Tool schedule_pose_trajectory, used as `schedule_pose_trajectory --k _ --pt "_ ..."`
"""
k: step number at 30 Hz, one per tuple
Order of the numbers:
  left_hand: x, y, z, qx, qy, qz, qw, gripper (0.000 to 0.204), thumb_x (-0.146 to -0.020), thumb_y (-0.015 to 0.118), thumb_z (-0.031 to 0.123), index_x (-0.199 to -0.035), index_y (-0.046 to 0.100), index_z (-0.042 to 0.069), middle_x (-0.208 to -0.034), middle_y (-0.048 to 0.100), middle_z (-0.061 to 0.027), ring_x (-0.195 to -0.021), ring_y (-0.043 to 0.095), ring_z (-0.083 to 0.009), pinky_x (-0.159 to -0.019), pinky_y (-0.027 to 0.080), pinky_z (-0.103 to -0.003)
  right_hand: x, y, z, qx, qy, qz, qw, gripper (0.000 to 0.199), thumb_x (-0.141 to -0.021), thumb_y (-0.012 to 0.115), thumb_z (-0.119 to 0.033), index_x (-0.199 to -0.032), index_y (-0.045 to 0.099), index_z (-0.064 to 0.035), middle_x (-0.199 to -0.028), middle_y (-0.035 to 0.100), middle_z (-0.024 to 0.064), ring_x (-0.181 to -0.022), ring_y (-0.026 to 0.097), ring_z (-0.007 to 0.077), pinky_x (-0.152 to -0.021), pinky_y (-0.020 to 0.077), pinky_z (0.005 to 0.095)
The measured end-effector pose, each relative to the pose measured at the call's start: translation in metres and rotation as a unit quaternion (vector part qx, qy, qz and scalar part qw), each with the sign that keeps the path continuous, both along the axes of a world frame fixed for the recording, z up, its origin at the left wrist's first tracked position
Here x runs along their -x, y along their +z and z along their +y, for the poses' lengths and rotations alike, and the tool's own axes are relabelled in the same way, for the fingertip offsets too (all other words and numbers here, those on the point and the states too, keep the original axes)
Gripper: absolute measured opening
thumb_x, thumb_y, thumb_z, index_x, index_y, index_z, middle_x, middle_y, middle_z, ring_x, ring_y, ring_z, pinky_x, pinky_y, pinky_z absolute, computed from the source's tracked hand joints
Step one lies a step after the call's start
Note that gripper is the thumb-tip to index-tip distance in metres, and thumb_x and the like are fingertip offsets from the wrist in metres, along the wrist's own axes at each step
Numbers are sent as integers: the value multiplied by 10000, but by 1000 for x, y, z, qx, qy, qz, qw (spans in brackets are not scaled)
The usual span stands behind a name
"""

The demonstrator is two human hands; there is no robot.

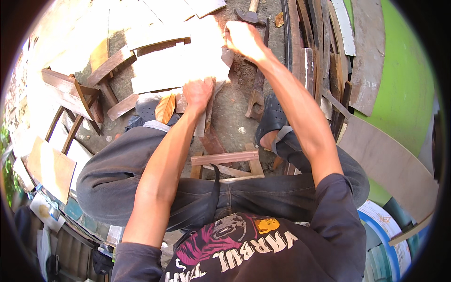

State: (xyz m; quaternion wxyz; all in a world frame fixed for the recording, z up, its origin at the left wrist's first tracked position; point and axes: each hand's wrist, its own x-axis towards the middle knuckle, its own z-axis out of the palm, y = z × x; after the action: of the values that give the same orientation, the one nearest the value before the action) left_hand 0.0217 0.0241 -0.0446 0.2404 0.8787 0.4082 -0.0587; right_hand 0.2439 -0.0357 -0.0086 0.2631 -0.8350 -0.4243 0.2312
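Note:
My left hand (198, 94) is closed at the near right corner of a glaringly lit pale board (164, 66), its fingers curled round a narrow wooden strip (209, 109). Farther off and to the right, my right hand (245, 41) is closed in a fist, thumb side toward the board. A crumpled greyish piece (228, 57) lies just below its fingers. Whatever that fist holds is lost in the glare. Beside my right foot lies a handsaw (256, 96), its wooden handle toward me. A claw hammer (250, 17) rests beyond the right hand.
Between my legs sits a small wooden frame (224, 158). A stool-like wooden piece (70, 96) stands at the left, near loose slats (110, 66). Long boards (322, 42) are stacked at the right, beside a green panel (399, 70). A dry leaf (165, 109) lies by my left foot.

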Motion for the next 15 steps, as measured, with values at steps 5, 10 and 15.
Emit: schedule_pose_trajectory --k 5,10,15 --pt "2 -1 -1 -14 -28 -7 999 414 -864 556 346 -765 718 -22 -724 680 -239 -652 666 -422 -657 534 -495 -37 -1 5 50 14 -57 997 186 -940 581 -224 -990 673 -70 -692 649 123 -620 638 251 -616 499 393" --pt "3 -2 1 -29 -20 -39 999 379 -865 562 336 -798 723 0 -749 689 -226 -653 664 -415 -641 534 -496 34 7 -10 49 122 -10 991 247 -951 582 -299 -966 654 -63 -779 673 146 -691 660 305 -662 525 411" --pt "-3 9 0 -21 -10 -61 998 346 -874 562 312 -799 713 10 -747 687 -218 -666 666 -414 -630 534 -494 64 8 -20 -42 112 -53 991 237 -938 604 -288 -953 649 -56 -787 668 171 -718 664 338 -644 547 405"
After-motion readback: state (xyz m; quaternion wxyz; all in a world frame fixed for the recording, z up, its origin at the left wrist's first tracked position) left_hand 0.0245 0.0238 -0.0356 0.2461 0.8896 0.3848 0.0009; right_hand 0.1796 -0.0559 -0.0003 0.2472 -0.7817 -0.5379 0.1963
